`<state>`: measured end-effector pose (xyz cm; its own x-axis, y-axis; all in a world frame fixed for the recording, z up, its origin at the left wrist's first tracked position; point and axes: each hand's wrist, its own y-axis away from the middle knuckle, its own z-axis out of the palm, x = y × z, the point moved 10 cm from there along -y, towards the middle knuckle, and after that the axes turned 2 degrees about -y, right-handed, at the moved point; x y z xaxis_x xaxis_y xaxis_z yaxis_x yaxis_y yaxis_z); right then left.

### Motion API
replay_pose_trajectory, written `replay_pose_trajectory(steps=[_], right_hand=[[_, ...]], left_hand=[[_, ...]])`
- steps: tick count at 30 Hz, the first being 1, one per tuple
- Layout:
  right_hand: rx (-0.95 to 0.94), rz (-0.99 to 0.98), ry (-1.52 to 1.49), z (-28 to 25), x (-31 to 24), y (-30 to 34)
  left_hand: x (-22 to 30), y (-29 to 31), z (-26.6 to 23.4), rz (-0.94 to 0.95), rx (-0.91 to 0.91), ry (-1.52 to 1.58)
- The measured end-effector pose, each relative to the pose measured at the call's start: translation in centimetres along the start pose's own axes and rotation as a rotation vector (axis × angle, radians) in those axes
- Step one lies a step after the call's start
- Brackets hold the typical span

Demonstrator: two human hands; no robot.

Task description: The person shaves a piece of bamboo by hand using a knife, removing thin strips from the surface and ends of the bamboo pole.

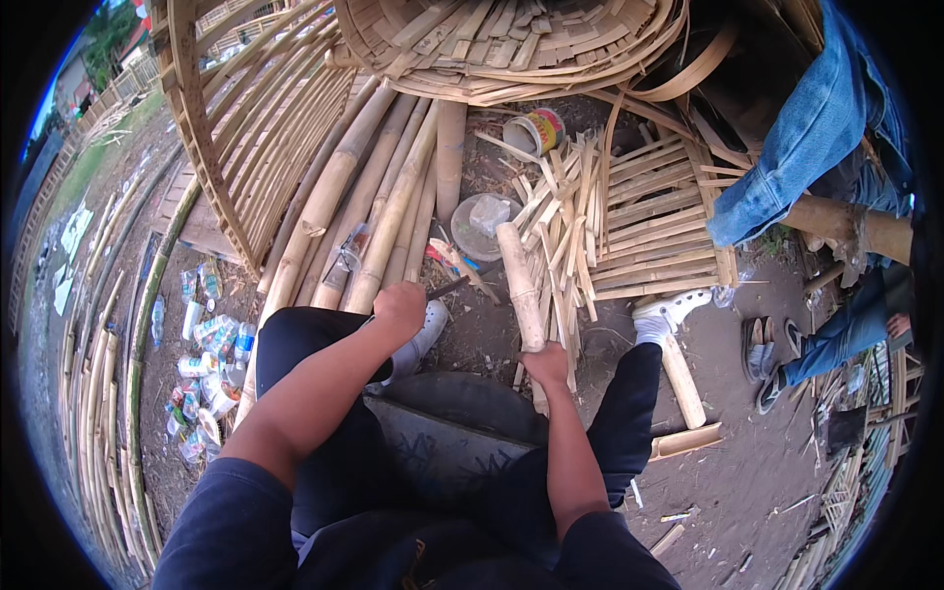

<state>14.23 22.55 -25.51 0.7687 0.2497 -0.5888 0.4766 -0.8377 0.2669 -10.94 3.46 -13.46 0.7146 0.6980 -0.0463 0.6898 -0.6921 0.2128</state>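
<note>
My left hand (398, 310) is closed around a knife with a narrow dark blade (448, 287), which points to the right over the ground. My right hand (547, 364) grips the near end of a short, thick bamboo piece (519, 283) that stands tilted between my knees. A gap separates the blade from the bamboo. Just right of this piece lies a heap of split bamboo strips (570, 221). Between my legs is a dark, curved-edged object (442, 433), its kind unclear.
Bamboo poles (379, 221) lie left of my hands, beside a slatted bamboo frame (246, 147). A woven bamboo basket (511, 59) stands ahead. Another slatted panel (654, 221), hanging denim (787, 147) and a person in jeans (836, 339) are at right. Plastic litter (211, 364) lies left.
</note>
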Motion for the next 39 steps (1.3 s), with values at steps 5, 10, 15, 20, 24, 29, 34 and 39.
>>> replay_pose_trajectory(steps=[5, 10, 15, 20, 24, 29, 34, 39], right_hand=[[-0.037, 0.007, -0.094, -1.3, -1.6, -0.3], [-0.053, 0.032, -0.146, -1.4, -1.1, -0.1], [-0.093, 0.095, -0.221, -2.6, 0.1, 0.4], [-0.097, 0.089, -0.353, -4.4, -0.4, 1.3], [-0.065, 0.098, -0.400, -5.9, 1.6, 1.0], [-0.020, 0.089, -0.377, -6.6, 3.1, 0.8], [-0.045, 0.127, -0.382, -7.6, 5.2, 0.9], [-0.046, 0.084, -0.388, -7.2, 5.2, 0.4]], left_hand=[[1.5, 0.3, -0.3, 0.039, -0.034, 0.026], [2.6, 0.4, 0.4, 0.032, -0.065, 0.064], [3.9, -0.6, -0.8, -0.005, -0.118, 0.032], [5.9, -2.2, 0.7, 0.018, -0.081, 0.059], [10.1, -2.8, 1.2, 0.085, -0.119, 0.068], [10.7, -4.8, 4.4, 0.121, -0.149, 0.046], [9.5, -4.4, 0.7, -0.011, -0.121, 0.090], [8.9, -5.1, 0.5, -0.032, -0.085, -0.008]])
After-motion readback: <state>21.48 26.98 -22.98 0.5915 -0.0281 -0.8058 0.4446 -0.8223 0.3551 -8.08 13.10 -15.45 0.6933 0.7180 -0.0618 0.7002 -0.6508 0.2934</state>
